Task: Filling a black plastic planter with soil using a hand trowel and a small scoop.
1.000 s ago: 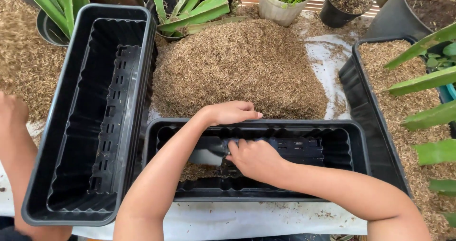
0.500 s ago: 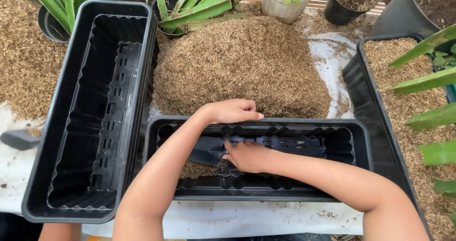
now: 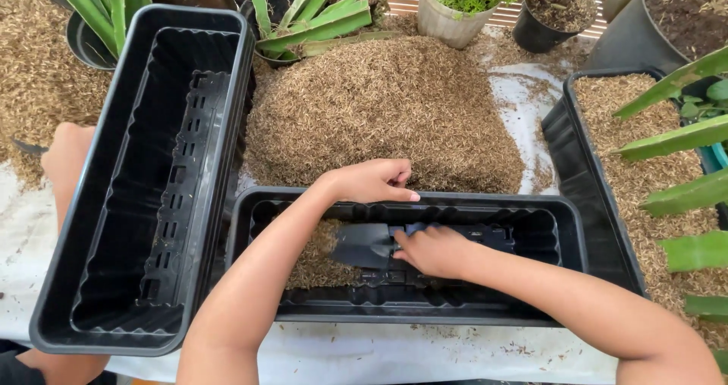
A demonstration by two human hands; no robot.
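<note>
— Black plastic, thin-walled: that is the near planter across the lower middle of the frame, fluted sides, slotted drainage insert on its floor. I judge it light and a little flexible, so I would take it by the rolled rim, not the wall.

— And the tool?

— My right hand is clenched around the handle of a small dark trowel inside that planter, blade pointing to frame left, just over a patch of husks. The blade looks stiff and smooth; the handle is the only sensible hold.

— Your other hand?

— My left hand rests on the planter's far rim, fingers curled loosely, grasping nothing that I can see.

— The fill?

— Dry tan husk, loose and flaky, heaped in a mound at centre. I judge it very light and prone to spill off the blade.

— Anything else?

— A second black planter at left, another person's hand beside it, potted succulents along the top.
</note>
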